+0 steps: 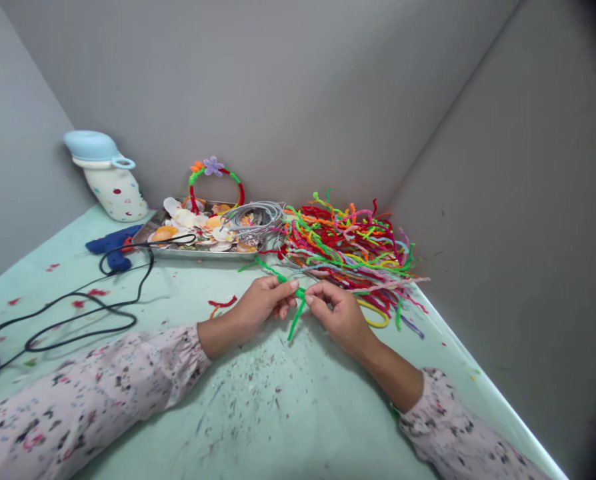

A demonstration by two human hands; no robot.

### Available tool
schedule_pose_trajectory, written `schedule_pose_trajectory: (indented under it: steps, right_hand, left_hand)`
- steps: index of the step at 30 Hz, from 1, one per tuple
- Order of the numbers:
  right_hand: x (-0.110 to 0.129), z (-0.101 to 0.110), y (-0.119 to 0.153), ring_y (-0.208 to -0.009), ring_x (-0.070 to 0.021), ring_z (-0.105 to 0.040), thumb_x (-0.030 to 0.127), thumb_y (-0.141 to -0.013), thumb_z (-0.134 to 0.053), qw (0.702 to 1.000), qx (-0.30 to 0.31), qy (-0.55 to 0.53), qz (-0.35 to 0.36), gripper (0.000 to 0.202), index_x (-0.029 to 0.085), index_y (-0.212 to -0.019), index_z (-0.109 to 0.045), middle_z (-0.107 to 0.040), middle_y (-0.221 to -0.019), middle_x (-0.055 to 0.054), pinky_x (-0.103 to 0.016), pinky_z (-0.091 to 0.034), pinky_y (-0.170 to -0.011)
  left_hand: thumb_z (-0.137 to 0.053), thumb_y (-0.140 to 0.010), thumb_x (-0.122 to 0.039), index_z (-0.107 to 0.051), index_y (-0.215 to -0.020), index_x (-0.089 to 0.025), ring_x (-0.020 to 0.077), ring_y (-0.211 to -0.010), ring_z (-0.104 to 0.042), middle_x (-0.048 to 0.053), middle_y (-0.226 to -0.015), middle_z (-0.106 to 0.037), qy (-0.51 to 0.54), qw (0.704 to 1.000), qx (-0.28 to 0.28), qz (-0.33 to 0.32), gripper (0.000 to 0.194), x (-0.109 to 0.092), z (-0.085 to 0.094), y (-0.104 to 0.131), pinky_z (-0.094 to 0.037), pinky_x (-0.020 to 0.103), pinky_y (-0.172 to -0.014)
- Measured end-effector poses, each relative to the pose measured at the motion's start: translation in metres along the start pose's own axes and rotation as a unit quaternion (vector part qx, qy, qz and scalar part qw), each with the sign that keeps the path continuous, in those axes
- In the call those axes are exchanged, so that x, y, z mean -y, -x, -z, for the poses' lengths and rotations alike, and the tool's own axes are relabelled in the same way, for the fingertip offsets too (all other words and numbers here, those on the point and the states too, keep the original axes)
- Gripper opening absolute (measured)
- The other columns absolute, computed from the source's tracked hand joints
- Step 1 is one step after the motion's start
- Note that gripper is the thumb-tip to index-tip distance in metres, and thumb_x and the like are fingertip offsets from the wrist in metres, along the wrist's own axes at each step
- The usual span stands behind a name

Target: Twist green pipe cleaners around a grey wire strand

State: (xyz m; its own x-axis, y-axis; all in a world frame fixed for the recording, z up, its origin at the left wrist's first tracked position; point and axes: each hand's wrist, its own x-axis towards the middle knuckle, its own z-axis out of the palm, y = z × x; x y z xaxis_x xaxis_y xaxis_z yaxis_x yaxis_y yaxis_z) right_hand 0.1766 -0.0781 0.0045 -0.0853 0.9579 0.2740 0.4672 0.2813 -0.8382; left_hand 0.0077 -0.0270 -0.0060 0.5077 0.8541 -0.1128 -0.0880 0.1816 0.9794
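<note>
Between my two hands is a green pipe cleaner (pixel 296 320), with one end hanging down and another stretching up to the left. My left hand (pixel 261 301) pinches it between thumb and fingers. My right hand (pixel 342 315) pinches it close by, fingertips almost meeting those of the left. Whether it is one stem or two twisted together, I cannot tell. Just beyond the right hand lies a big heap of multicoloured pipe cleaners (pixel 348 247). Short red scraps of pipe cleaner (pixel 223 303) lie left of the left hand.
A metal tray (pixel 203 253) holds shells and a coil of grey wire (pixel 255 220). A pipe-cleaner hoop with flowers (pixel 213 167) stands behind. At left are a blue glue gun (pixel 113 241), its black cord (pixel 113 308) and a white bottle (pixel 115 190). Dark specks dot the table (pixel 298 427).
</note>
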Motion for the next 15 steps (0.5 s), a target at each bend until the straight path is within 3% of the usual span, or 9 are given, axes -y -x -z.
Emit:
schedule_pose_trajectory:
  steps: [15]
  right_hand:
    - [0.0003, -0.0003, 0.0003, -0.057, -0.0110, -0.044, 0.031, -0.086, -0.052, 1.000, 0.003, -0.005, 0.010, 0.019, 0.019, -0.075, -0.059, -0.052, -0.061, 0.003, -0.023, -0.035, -0.055]
  left_hand:
    - [-0.064, -0.077, -0.042, -0.059, -0.063, -0.014, 0.0059, -0.042, -0.044, -0.001, -0.053, -0.056, -0.003, 1.000, 0.003, -0.010, 0.032, 0.0013, 0.0002, 0.0004, -0.029, 0.021, -0.044]
